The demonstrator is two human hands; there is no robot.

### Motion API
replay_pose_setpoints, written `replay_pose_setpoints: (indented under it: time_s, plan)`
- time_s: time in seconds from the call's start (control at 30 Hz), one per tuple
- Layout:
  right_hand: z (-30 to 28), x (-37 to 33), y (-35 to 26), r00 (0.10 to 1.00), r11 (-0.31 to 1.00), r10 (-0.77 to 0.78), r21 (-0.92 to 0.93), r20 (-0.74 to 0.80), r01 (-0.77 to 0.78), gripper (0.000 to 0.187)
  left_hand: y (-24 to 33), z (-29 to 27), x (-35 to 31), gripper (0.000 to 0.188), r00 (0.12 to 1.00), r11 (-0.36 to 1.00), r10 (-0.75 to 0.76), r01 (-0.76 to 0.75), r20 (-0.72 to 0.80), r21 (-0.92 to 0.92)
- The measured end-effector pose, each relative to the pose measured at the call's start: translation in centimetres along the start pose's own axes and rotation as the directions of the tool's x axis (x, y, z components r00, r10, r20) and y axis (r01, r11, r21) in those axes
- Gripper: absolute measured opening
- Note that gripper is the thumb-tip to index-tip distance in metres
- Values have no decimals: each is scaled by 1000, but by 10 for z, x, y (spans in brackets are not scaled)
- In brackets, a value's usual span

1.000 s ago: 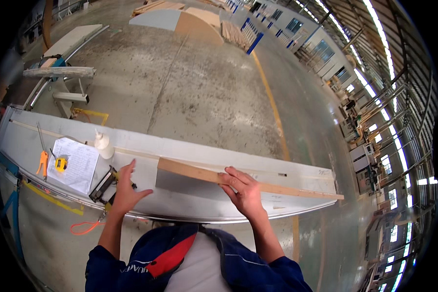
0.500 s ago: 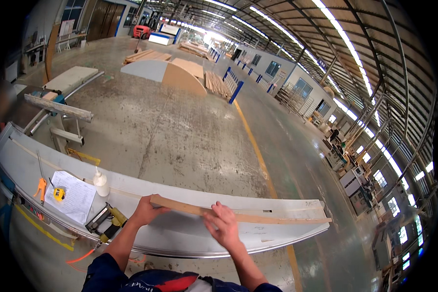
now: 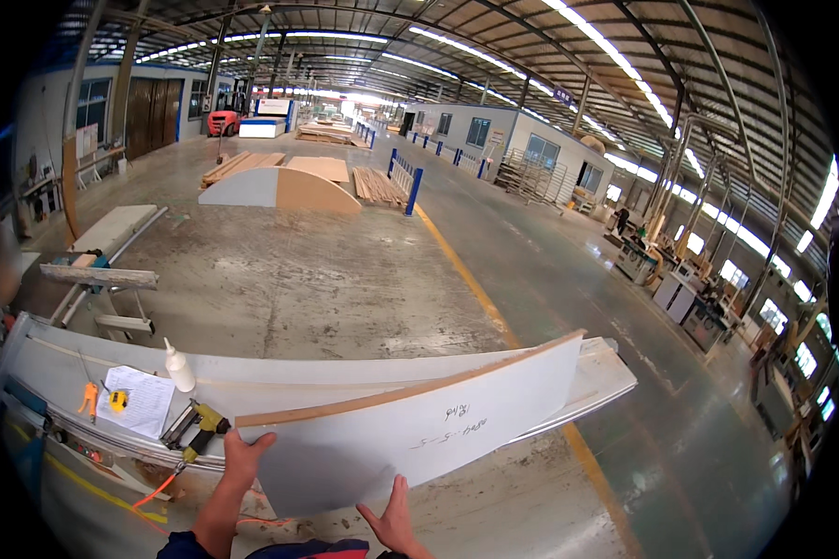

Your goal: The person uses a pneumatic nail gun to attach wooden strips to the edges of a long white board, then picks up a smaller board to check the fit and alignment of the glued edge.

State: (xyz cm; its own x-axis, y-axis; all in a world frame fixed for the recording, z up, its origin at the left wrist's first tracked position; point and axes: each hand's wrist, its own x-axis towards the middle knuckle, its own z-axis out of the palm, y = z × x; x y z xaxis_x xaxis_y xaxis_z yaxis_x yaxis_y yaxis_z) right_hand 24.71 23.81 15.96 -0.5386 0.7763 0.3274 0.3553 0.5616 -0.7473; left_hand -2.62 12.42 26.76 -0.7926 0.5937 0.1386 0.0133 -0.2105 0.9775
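A long white panel (image 3: 364,447) with a tan wooden strip (image 3: 410,385) along its upper edge stands tilted over the workbench, its broad marked face toward me. My left hand (image 3: 242,456) grips its left end, thumb lying on the face and the other fingers mostly hidden. At the lower edge, my right hand (image 3: 391,524) holds the panel from below; one digit presses up against the face and another points left. Beside my left hand, on the bench, rests a green and black nail gun (image 3: 198,429) with an orange air hose (image 3: 157,491).
The long pale workbench (image 3: 280,371) carries a white glue bottle (image 3: 179,366), paper sheets (image 3: 143,399), a yellow tape measure (image 3: 117,401) and an orange-handled tool (image 3: 89,398). A saw table (image 3: 103,275) stands at the left. Stacked boards (image 3: 242,168) lie farther off.
The panel has been raised and tipped, showing its broad face. My left hand moved lower along with its left end; my right hand went from the strip to the lower edge. The view shifted.
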Motion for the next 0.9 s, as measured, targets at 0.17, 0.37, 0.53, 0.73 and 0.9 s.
replay_pose_setpoints:
  time_s: [0.17,0.37,0.53,0.73,0.9]
  plan:
    - [22,-70,20,983,969,184,-170,12,-179,106,-57,2,-54,35,951,960,-270,253,-150,-123]
    - [10,-132,39,980,942,134,-289,-145,-172,111,-121,-35,-114,43,782,717,-616,608,97,-342]
    - [11,-162,16,862,820,399,-300,-313,-488,110,-171,-66,-123,43,571,438,-743,809,348,-391]
    - [34,-266,3,410,541,832,386,-373,-747,90,-157,-81,-171,32,300,282,-802,952,516,-115]
    - [10,-303,-79,467,22,862,906,196,-422,53,-120,-117,-167,39,235,307,-731,952,640,2]
